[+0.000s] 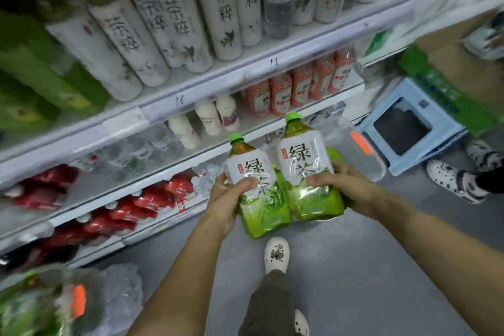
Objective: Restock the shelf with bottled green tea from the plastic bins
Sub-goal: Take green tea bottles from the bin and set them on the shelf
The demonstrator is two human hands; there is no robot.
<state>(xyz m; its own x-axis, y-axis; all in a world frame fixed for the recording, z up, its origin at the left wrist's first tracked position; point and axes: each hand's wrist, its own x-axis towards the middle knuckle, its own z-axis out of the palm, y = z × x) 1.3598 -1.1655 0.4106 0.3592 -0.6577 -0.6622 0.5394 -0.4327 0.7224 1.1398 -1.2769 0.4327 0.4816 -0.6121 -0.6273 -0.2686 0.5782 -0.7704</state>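
Two green-capped, white-and-green-labelled plastic tea bottles carried toward the white shelf [207, 90]

Left hand [226, 199] grips one bottle [256, 188], right hand [351, 188] the other [305, 169], seemingly to shelve both together.

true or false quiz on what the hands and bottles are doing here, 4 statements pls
1. Each hand grips one green tea bottle. True: left hand holds the left bottle, right hand the right bottle.
2. The bottles have red caps. False: both caps are green.
3. The two bottles are side by side. True.
4. The bottles already stand on the shelf. False: they are held in the air in front of it.
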